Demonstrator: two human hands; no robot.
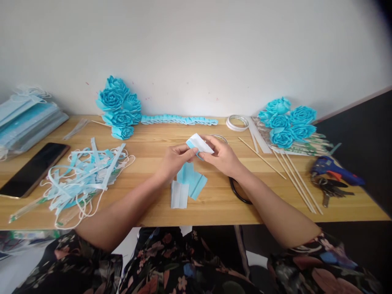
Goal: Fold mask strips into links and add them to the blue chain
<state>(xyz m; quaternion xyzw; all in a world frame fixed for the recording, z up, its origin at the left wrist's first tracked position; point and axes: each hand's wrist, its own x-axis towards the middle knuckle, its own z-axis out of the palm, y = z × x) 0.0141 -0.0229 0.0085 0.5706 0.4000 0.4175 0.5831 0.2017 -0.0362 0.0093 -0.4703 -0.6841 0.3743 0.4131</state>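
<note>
Between my two hands, above the middle of the table, is a small piece of face mask fabric (200, 143), white on top with a blue strip along its left side. My left hand (177, 160) pinches its lower left edge between thumb and fingers. On the other side, my right hand (223, 153) grips the right edge, thumb in front and fingers behind. Just below them lie several cut mask pieces (196, 185), blue and white, partly overlapping. Black-handled scissors (237, 192) rest under my right forearm, mostly hidden by it.
Left: stacked face masks (30, 122), a phone (35, 169) and a heap of cut strips and ear loops (85, 175). Behind: blue fabric roses (118, 106), a pleated strip (179, 120) and tape (237, 122). Right: more roses (288, 122), sticks (294, 179), a glue gun (333, 169) and keys (330, 188).
</note>
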